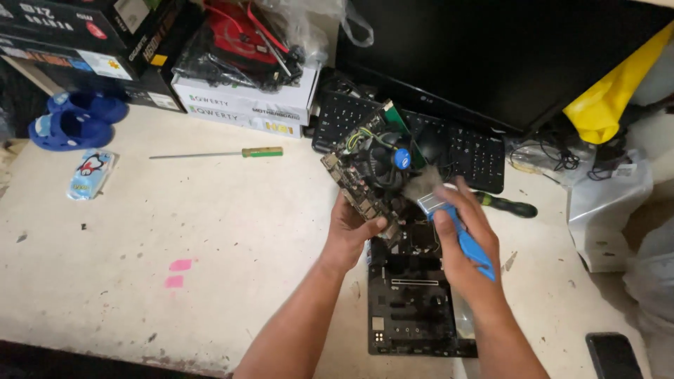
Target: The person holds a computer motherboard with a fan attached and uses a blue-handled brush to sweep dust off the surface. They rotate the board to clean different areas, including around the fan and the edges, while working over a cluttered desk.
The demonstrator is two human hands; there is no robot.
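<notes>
My left hand (353, 228) grips the lower edge of a dark circuit board (361, 165), held tilted above the table; a round black cooler fan with a blue centre (395, 160) sits on it. My right hand (465, 231) holds a blue-handled brush (449, 221) whose grey bristles touch the board just right of the fan. A second black circuit board (413, 302) lies flat on the table under my hands.
Behind the hands lie a black keyboard (463, 147) and a dark monitor (505, 63). A green-handled screwdriver (239, 152) lies to the left and another screwdriver (509, 205) to the right. Boxes (246, 105), blue sandals (74, 119), a yellow bag (611, 91) and a phone (612, 354) surround the worktable (175, 224).
</notes>
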